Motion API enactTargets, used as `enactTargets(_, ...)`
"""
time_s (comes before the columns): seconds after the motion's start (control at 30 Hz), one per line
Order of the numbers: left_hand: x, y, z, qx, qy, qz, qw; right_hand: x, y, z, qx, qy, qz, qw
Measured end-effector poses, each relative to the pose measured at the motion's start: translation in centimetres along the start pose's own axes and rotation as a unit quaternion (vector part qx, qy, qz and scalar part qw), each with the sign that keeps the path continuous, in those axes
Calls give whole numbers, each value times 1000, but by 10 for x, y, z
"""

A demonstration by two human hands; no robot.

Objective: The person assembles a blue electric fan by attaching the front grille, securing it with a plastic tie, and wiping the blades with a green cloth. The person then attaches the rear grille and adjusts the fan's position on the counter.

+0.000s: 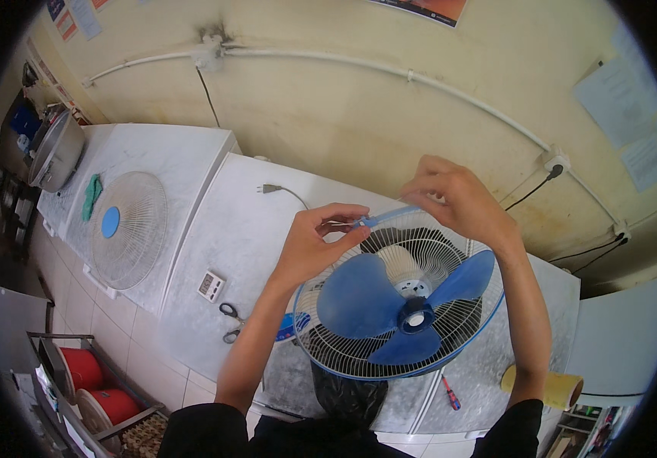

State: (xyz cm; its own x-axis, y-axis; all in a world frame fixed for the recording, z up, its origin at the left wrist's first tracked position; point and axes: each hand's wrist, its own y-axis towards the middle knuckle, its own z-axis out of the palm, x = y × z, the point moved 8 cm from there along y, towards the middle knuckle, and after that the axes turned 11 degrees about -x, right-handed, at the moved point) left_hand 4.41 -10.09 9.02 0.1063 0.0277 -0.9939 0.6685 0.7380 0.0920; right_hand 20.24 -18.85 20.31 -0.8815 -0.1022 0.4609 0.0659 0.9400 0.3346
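An electric fan head with blue blades (pixel 355 296) faces up, its front uncovered, over the white worktop. Behind the blades shows the white wire rear grille (pixel 466 328), edged with a blue rim band. At the far edge of the fan, my left hand (pixel 309 243) pinches the blue rim band (pixel 378 219) between thumb and fingers. My right hand (pixel 458 200) is just to the right, above the same edge, with its fingertips pressed together. Whatever the right fingertips hold, if anything, is too small to make out.
On the left lies the round front grille (pixel 136 229) with a blue centre, beside a green cloth (pixel 92 196). A timer (pixel 210 286), scissors (pixel 231 324) and a plug (pixel 269 188) lie left of the fan. Nearer are a screwdriver (pixel 451 395) and a yellow roll (pixel 557 388).
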Motion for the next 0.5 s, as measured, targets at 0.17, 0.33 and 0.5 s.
enactTargets(0.17, 1, 1, 1, 0, -5, 3, 1000, 1, -1, 3, -2, 2, -14, 1000)
enactTargets(0.33, 4, 1, 2, -1, -7, 7, 1000, 6, 0, 5, 5, 19, -16, 1000)
enactTargets(0.5, -2, -3, -1, -22, -6, 6, 1000, 14, 5, 15, 39, 10, -21, 999)
